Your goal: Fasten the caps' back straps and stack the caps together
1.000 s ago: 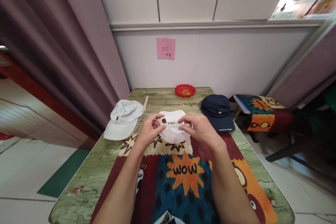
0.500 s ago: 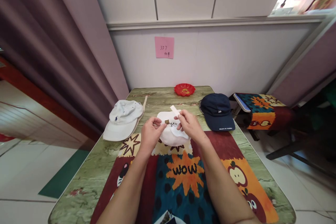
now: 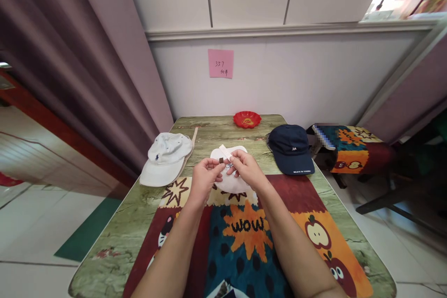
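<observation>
A white cap (image 3: 232, 185) with dark lettering lies on the patterned cloth at the table's middle, partly covered by my hands. My left hand (image 3: 206, 175) pinches a small brownish buckle (image 3: 221, 160) between thumb and index finger. In my right hand (image 3: 246, 166) is a flat white strap (image 3: 225, 151), gripped by thumb and fingers, its free end pointing up and left. Strap and buckle are close together above the cap. Whether the strap runs through the buckle, I cannot tell; the fingers hide where both join the cap.
To the left sits another white cap (image 3: 164, 158), its strap sticking up behind. A navy cap (image 3: 290, 149) rests at the right edge. The red scalloped dish (image 3: 247, 119) stands at the back by the wall. A cloth-covered stool (image 3: 352, 146) is beyond the table's right side.
My right hand has moved left and slightly down with the white strap, bringing it close to the buckle in my left hand. The view has shifted slightly.
</observation>
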A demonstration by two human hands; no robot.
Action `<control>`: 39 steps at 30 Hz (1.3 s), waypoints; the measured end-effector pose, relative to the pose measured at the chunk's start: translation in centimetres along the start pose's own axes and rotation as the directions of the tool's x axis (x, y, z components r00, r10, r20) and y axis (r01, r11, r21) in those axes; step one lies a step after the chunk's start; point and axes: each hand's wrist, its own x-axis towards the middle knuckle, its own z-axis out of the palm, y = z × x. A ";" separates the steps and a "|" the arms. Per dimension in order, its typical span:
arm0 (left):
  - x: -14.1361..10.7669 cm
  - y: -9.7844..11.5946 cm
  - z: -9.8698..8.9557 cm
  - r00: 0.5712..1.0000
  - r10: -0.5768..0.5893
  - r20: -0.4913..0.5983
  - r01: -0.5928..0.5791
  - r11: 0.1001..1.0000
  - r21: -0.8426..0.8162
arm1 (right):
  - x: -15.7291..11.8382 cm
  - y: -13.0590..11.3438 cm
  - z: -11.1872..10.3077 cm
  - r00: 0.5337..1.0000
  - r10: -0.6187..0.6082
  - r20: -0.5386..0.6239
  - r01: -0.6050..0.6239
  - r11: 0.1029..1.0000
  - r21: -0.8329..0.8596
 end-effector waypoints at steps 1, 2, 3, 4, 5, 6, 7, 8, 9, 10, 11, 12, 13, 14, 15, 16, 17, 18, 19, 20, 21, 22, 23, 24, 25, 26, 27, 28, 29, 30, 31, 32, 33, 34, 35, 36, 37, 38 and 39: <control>-0.1 0.1 0.0 1.000 -0.001 0.005 0.001 1.000 -0.030 | -0.1 -0.1 0.0 1.000 0.007 0.004 -0.007 1.000 0.022; -0.2 0.2 0.0 1.000 -0.001 0.016 0.002 0.998 -0.057 | -0.1 -0.3 -0.1 1.000 0.013 0.007 -0.013 0.999 0.038; -0.3 0.3 0.0 1.000 -0.002 0.030 0.004 0.997 -0.081 | -0.1 -0.4 -0.1 1.000 0.015 0.010 -0.016 0.998 0.054; -0.4 0.4 0.1 0.999 -0.003 0.042 0.007 0.995 -0.104 | -0.2 -0.5 -0.1 1.000 0.016 0.014 -0.017 0.997 0.071; -0.5 0.5 0.1 0.999 -0.004 0.050 0.011 0.992 -0.129 | -0.2 -0.6 -0.1 1.000 0.016 0.019 -0.018 0.996 0.088; -0.6 0.6 0.2 0.998 -0.006 0.057 0.015 0.988 -0.156 | -0.2 -0.7 -0.1 1.000 0.016 0.025 -0.018 0.994 0.103; -0.7 0.7 0.3 0.998 -0.008 0.064 0.020 0.983 -0.184 | -0.2 -0.7 -0.1 0.999 0.016 0.029 -0.019 0.993 0.116; -0.7 0.8 0.3 0.998 -0.009 0.069 0.023 0.977 -0.212 | -0.2 -0.8 -0.1 0.999 0.016 0.030 -0.020 0.992 0.125; -0.7 0.8 0.4 0.997 -0.007 0.072 0.024 0.971 -0.237 | -0.2 -0.8 -0.1 0.999 0.016 0.029 -0.019 0.991 0.129; -0.6 0.7 0.5 0.997 -0.002 0.072 0.021 0.967 -0.255 | -0.2 -0.8 -0.1 1.000 0.012 0.025 -0.015 0.992 0.127; -0.6 0.7 0.5 0.998 0.005 0.066 0.013 0.965 -0.263 | -0.2 -0.8 -0.2 1.000 0.003 0.019 -0.006 0.993 0.117; -0.5 0.5 0.4 0.998 0.012 0.054 0.002 0.965 -0.261 | -0.2 -0.8 -0.3 1.000 -0.010 0.007 0.009 0.995 0.098; -0.3 0.4 0.4 0.999 0.018 0.037 -0.008 0.967 -0.254 | -0.2 -0.8 -0.4 1.000 -0.026 -0.014 0.027 0.997 0.067; -0.2 0.2 0.3 1.000 0.024 0.020 -0.018 0.968 -0.249 | -0.2 -0.8 -0.6 0.998 -0.048 -0.046 0.049 0.999 0.017; 0.0 0.0 0.2 1.000 0.027 0.005 -0.025 0.968 -0.248 | -0.2 -0.8 -0.9 0.993 -0.078 -0.087 0.074 0.996 -0.055; 0.1 -0.1 0.1 1.000 0.029 -0.009 -0.031 0.967 -0.253 | -0.3 -0.9 -1.1 0.985 -0.117 -0.130 0.097 0.984 -0.148; 0.2 -0.3 0.0 0.999 0.029 -0.017 -0.032 0.964 -0.263 | -0.3 -1.0 -1.3 0.973 -0.160 -0.167 0.115 0.961 -0.252; 0.3 -0.4 0.0 0.999 0.028 -0.019 -0.032 0.961 -0.275 | -0.5 -1.1 -1.5 0.961 -0.202 -0.191 0.124 0.927 -0.354; 0.3 -0.4 -0.1 1.000 0.026 -0.016 -0.029 0.957 -0.288 | -0.6 -1.3 -1.6 0.952 -0.233 -0.199 0.126 0.890 -0.439; 0.3 -0.4 -0.1 1.000 0.023 -0.011 -0.025 0.954 -0.299 | -0.7 -1.5 -1.6 0.948 -0.250 -0.198 0.122 0.857 -0.501; 0.3 -0.4 -0.1 1.000 0.021 -0.004 -0.021 0.950 -0.310 | -0.9 -1.7 -1.6 0.948 -0.254 -0.189 0.116 0.834 -0.539; 0.3 -0.3 0.0 1.000 0.020 0.003 -0.018 0.946 -0.323 | -1.0 -1.8 -1.6 0.951 -0.251 -0.178 0.112 0.821 -0.560; 0.3 -0.2 0.0 1.000 0.021 0.008 -0.017 0.942 -0.335 | -1.1 -2.0 -1.5 0.954 -0.248 -0.168 0.110 0.813 -0.572; 0.2 -0.2 0.0 1.000 0.021 0.011 -0.016 0.938 -0.345 | -1.2 -2.1 -1.4 0.956 -0.246 -0.162 0.110 0.807 -0.580; 0.2 -0.1 0.0 1.000 0.019 0.013 -0.013 0.935 -0.354 | -1.2 -2.2 -1.4 0.957 -0.244 -0.157 0.109 0.803 -0.586; 0.2 -0.1 -0.1 1.000 0.015 0.015 -0.009 0.932 -0.362 | -1.2 -2.2 -1.3 0.957 -0.243 -0.156 0.106 0.799 -0.592; 0.2 0.0 -0.1 1.000 0.008 0.017 -0.001 0.929 -0.369 | -1.2 -2.2 -1.3 0.957 -0.242 -0.158 0.103 0.796 -0.596; 0.2 0.0 -0.1 1.000 -0.001 0.020 0.008 0.928 -0.374 | -1.2 -2.2 -1.3 0.957 -0.241 -0.161 0.099 0.794 -0.600; 0.1 0.0 -0.2 1.000 -0.010 0.023 0.018 0.926 -0.376 | -1.2 -2.2 -1.4 0.957 -0.241 -0.163 0.097 0.792 -0.603; 0.1 0.0 -0.2 0.999 -0.017 0.028 0.026 0.926 -0.377 | -1.2 -2.2 -1.4 0.957 -0.241 -0.163 0.096 0.789 -0.607; 0.1 0.0 -0.3 0.999 -0.021 0.034 0.032 0.926 -0.376 | -1.1 -2.2 -1.4 0.957 -0.243 -0.160 0.097 0.786 -0.611; 0.1 0.0 -0.3 0.999 -0.022 0.040 0.036 0.927 -0.373 | -1.1 -2.2 -1.5 0.958 -0.244 -0.152 0.102 0.783 -0.614; 0.1 0.0 -0.3 0.999 -0.022 0.045 0.037 0.929 -0.369 | -1.1 -2.2 -1.5 0.960 -0.243 -0.142 0.107 0.780 -0.616; 0.1 0.1 -0.3 0.999 -0.019 0.050 0.036 0.931 -0.364 | -1.1 -2.2 -1.6 0.962 -0.242 -0.130 0.113 0.779 -0.617; 0.1 0.1 -0.3 0.998 -0.017 0.053 0.035 0.933 -0.359 | -1.2 -2.2 -1.7 0.963 -0.241 -0.117 0.120 0.778 -0.616; 0.1 0.1 -0.3 0.998 -0.017 0.055 0.036 0.934 -0.355 | -1.2 -2.2 -1.7 0.965 -0.240 -0.103 0.128 0.779 -0.614; 0.1 0.1 -0.3 0.998 -0.019 0.058 0.038 0.935 -0.353 | -1.2 -2.2 -1.8 0.966 -0.240 -0.092 0.135 0.779 -0.612; 0.0 0.1 -0.3 0.998 -0.022 0.060 0.042 0.935 -0.353 | -1.2 -2.2 -1.9 0.968 -0.240 -0.080 0.142 0.778 -0.612; 0.0 0.2 -0.2 0.998 -0.028 0.062 0.048 0.934 -0.354 | -1.3 -2.3 -2.0 0.968 -0.240 -0.070 0.148 0.776 -0.613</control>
